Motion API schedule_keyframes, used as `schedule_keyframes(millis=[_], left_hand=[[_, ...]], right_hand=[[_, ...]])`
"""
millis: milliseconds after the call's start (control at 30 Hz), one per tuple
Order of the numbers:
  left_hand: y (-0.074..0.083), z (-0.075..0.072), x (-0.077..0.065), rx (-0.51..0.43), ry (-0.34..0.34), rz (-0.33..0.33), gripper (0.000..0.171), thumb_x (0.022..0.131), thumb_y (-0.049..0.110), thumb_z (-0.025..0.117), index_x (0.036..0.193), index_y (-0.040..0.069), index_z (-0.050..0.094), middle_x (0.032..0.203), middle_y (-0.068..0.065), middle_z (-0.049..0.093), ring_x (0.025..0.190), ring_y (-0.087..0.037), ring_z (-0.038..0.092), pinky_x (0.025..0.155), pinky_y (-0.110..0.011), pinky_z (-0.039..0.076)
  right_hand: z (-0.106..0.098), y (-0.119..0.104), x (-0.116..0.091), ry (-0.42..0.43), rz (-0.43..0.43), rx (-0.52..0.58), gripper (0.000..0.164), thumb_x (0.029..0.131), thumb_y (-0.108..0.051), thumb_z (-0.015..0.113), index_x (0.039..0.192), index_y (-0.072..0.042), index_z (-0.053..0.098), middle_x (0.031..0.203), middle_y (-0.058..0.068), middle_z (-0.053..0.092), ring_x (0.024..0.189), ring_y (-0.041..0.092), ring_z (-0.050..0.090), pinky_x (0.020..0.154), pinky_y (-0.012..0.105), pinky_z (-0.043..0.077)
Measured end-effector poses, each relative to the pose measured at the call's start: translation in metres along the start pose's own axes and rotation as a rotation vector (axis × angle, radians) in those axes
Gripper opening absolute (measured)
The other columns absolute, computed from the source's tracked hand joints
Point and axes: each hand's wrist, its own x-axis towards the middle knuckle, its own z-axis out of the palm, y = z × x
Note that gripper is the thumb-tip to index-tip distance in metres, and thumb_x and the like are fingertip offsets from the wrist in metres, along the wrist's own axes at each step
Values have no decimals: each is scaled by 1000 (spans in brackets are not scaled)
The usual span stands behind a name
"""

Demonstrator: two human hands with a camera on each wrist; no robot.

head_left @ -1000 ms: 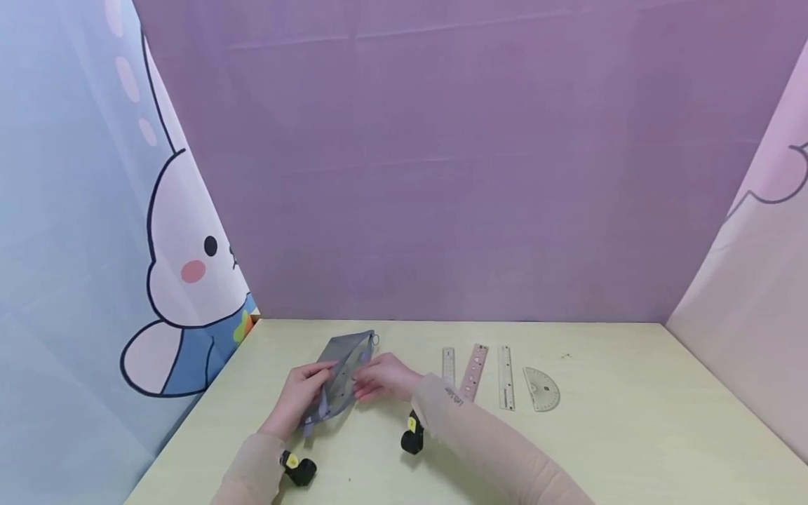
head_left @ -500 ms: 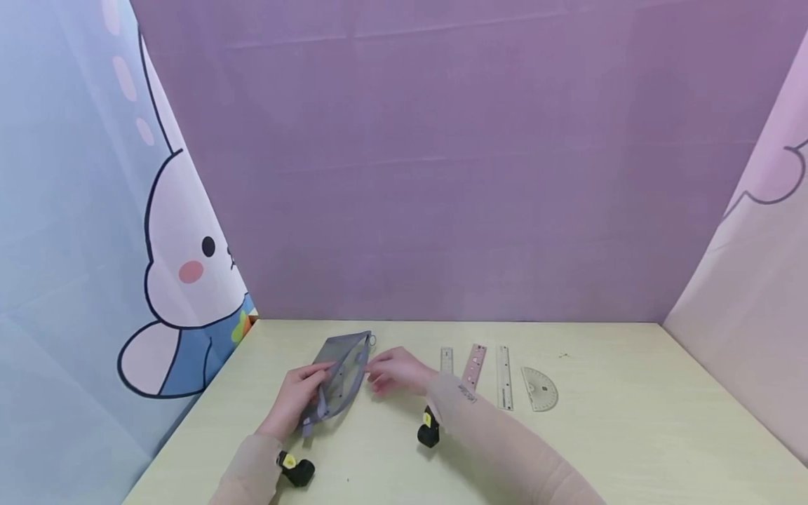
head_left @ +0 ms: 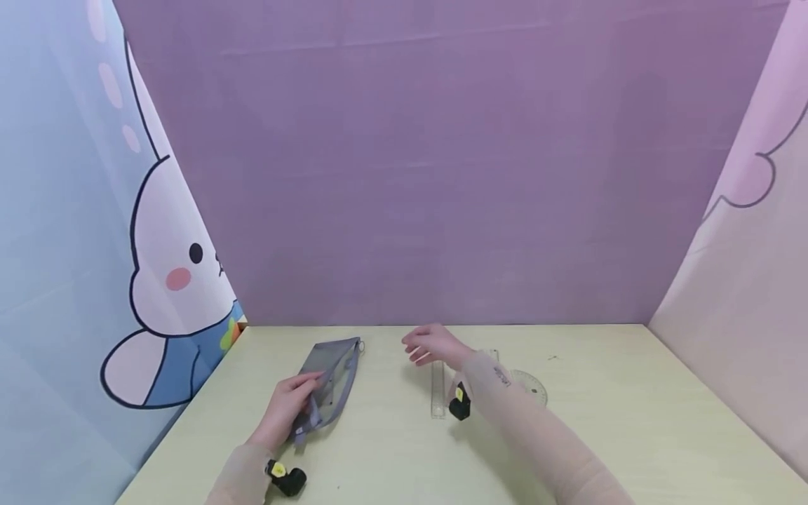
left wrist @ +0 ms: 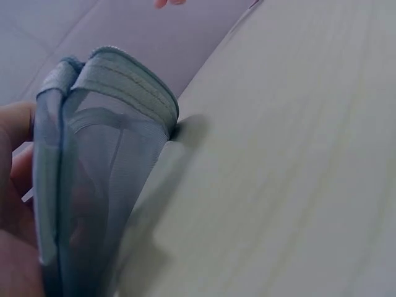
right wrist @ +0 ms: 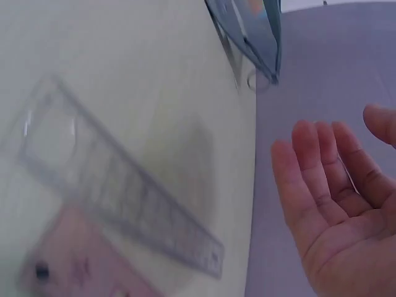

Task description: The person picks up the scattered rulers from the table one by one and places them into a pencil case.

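My left hand (head_left: 287,403) pinches the near edge of a grey-blue mesh zip pouch (head_left: 323,356), whose mouth gapes toward the right. In the left wrist view the pouch (left wrist: 133,93) stands partly off the table, its zip edges spread. To the right, my right hand (head_left: 437,344) hovers empty over the far end of a clear ruler (head_left: 438,396). The right wrist view shows its fingers loosely extended, with the clear ruler (right wrist: 124,179) and a pink ruler (right wrist: 83,263) lying below. My right sleeve hides most of the pink ruler in the head view.
A clear protractor (head_left: 532,386) lies right of the rulers, partly behind the sleeve. The tip of another clear ruler (head_left: 493,354) shows above the forearm. A purple curtain (head_left: 404,210) hangs behind the table (head_left: 391,456).
My right hand has drawn away from the pouch's mouth, moving right and over the rulers. The left hand keeps its hold on the pouch. The head view has shifted slightly.
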Motion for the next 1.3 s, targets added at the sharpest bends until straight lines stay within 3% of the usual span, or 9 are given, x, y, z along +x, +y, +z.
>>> schedule_keyframes(millis=[267,467,800,933,1167,1300], left_hand=[[-8,1,-1,27,3,10,36,90,13,61,123,-2,64,87,-4,58,59,-12,45,58,-26,42],[-9,4,1,41,1,8,37,90,13,61,123,-2,64,94,-6,61,62,-13,47,58,-26,43],[-3,0,2,94,-16,34,37,92,18,61,125,-1,63,80,-4,54,63,-14,49,59,-28,44],[-3,0,3,94,-17,29,38,93,19,62,126,0,63,78,-4,53,63,-14,49,59,-28,43],[-3,4,-1,68,-11,-6,39,93,19,61,127,1,61,79,-3,52,63,-14,47,60,-28,43],[-3,6,-2,67,-10,-6,39,93,20,62,127,1,62,78,-3,52,63,-14,47,60,-28,42]], right_hand=[[-32,11,-12,60,9,-145,33,97,-16,55,121,7,61,114,21,63,103,38,61,87,49,50],[-42,26,-14,110,15,-414,38,91,-22,66,123,-1,63,114,8,64,107,28,59,91,46,46],[-43,59,-14,-4,-10,-610,73,81,-33,76,140,-1,47,140,18,49,129,36,44,104,52,33],[-39,57,-17,-61,-11,-667,86,78,-39,79,145,-2,40,146,17,41,135,37,36,107,54,27],[-32,45,-20,-71,98,-868,109,65,-66,76,153,-18,31,153,11,32,138,39,28,98,76,10],[-29,40,-23,-65,107,-944,115,63,-69,76,154,-19,27,153,14,31,138,42,28,97,77,11]])
